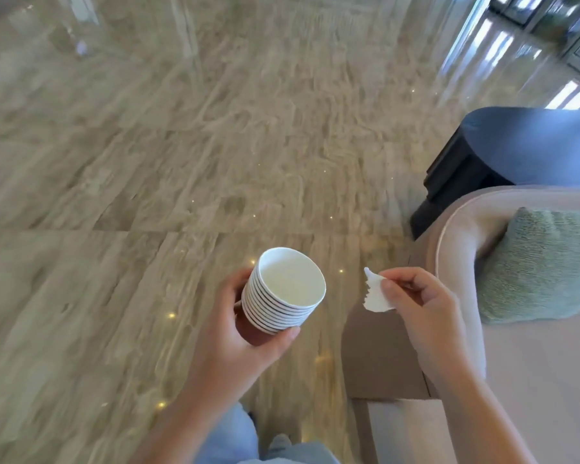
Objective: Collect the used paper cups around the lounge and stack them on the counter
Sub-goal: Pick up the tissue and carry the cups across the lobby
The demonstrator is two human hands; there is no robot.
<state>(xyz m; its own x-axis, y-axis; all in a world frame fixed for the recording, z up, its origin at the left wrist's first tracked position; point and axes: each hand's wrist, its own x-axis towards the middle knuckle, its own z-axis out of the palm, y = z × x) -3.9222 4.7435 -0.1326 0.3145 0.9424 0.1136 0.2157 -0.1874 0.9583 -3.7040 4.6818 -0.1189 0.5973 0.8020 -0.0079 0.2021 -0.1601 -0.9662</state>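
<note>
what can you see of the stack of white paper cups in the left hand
The stack of white paper cups is a nest of about nine or ten, their rolled rims forming close rings down the side. They look like thin white paper. The top cup is open, tilted toward the camera, and appears empty and clean inside. The left hand wraps the stack from below and behind, thumb across the lower rims. It is held in the air above the glossy beige marble floor.

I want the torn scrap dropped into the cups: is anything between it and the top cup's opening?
Nothing visible: the torn white paper scrap in the right hand sits beside the open, empty-looking nested white paper cup stack held by the left hand.
</note>
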